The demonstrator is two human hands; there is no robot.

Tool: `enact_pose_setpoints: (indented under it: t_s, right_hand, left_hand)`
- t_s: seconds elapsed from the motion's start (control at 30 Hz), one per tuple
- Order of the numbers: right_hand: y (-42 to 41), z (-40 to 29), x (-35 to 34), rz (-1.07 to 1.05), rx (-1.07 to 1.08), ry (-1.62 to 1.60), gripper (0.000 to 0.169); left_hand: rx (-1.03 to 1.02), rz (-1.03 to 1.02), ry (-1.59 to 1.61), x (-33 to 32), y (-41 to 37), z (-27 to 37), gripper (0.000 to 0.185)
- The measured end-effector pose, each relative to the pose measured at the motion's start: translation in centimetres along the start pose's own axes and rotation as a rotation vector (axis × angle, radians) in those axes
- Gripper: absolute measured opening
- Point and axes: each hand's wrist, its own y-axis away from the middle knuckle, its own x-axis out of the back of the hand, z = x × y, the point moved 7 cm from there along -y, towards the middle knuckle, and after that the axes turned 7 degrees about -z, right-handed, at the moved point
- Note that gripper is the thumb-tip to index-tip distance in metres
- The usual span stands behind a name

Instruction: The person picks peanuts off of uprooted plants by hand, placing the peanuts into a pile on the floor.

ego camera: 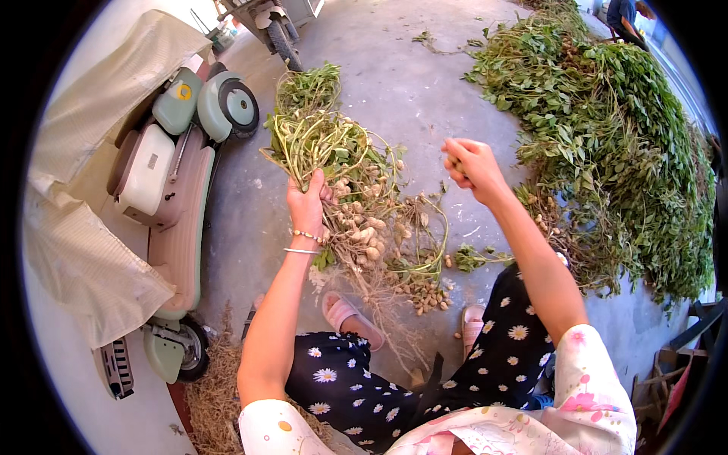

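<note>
My left hand grips the stems of a bunch of uprooted peanut plants. Leaves and bent stems stick out beyond the fist, while pale peanut pods and thin roots hang on the near side. To the right and apart from the bunch, my right hand is raised with its fingers curled around small tan peanut pods, partly hidden by the fingers. Below, between my feet, a small pile of loose peanut pods lies on the concrete floor.
A big heap of peanut plants fills the right side. On the left stands a partly covered green scooter, with dry plant litter near its wheel. A three-wheeled vehicle's wheel is at the top. Another person is at the far right.
</note>
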Motion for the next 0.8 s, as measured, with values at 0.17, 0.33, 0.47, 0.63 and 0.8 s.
enact_pose_setpoints:
  t_s: [0.17,0.33,0.47,0.63,0.8]
  right_hand:
    - [1.9,10.0,-0.3,-0.351,-0.328,0.559,0.019]
    - [4.0,18.9,-0.4,-0.548,-0.302,1.081,0.028]
    - [2.6,12.4,-4.6,-0.474,0.147,1.332,0.034]
    - [5.0,0.8,-11.2,-0.456,0.128,0.023,0.029]
    - [2.9,4.5,-12.9,-0.392,-0.103,0.136,0.031]
  left_hand:
    - [0.065,0.056,-0.047,1.4,1.2,1.4,0.027]
    - [0.100,0.060,0.060,-0.2,2.1,1.5,0.021]
    - [0.139,0.114,-0.015,0.9,2.3,0.8,0.021]
    - [0.132,0.084,-0.061,-0.3,2.1,-0.2,0.022]
    - [0.078,0.034,-0.090,-2.1,1.6,-0.6,0.020]
